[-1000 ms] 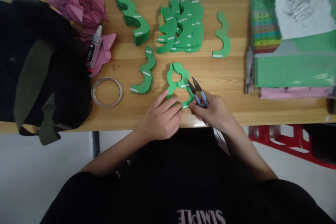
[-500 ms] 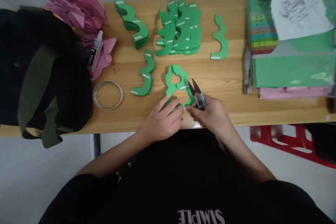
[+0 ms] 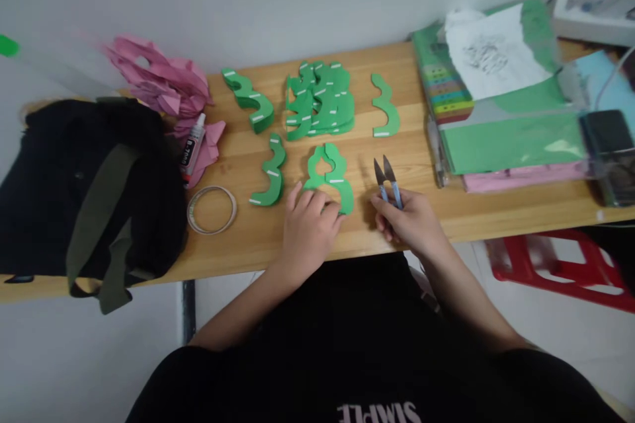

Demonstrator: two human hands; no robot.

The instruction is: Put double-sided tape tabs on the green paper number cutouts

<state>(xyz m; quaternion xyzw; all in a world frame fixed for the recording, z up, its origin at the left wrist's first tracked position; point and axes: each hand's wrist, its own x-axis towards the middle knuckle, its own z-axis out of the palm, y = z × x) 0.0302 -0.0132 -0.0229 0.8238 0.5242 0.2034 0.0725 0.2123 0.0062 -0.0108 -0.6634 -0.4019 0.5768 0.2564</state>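
My left hand (image 3: 310, 228) rests with bent fingers on the near end of a green paper cut-out (image 3: 331, 175) made of two wavy pieces joined, lying on the wooden table (image 3: 278, 238). My right hand (image 3: 409, 223) is closed around small blue-handled snips (image 3: 388, 184), blades apart and pointing away from me, a little to the right of the cut-out. More green wavy pieces lie behind: one stack (image 3: 270, 178) to the left, a pile (image 3: 320, 102) in the middle, a stack (image 3: 248, 99) and a single piece (image 3: 384, 106).
A ring of tape (image 3: 211, 209), a glue tube (image 3: 192, 149) and pink paper scraps (image 3: 159, 79) lie left. A black bag (image 3: 74, 178) covers the table's left end. Stacked coloured paper sheets (image 3: 506, 119) and a dark phone-like thing (image 3: 608, 135) lie right. A red stool (image 3: 560, 264) stands below.
The view has tilted up and pulled back. My right hand with the snips has moved right, away from the cut-out. My left hand stays on the cut-out's near end.
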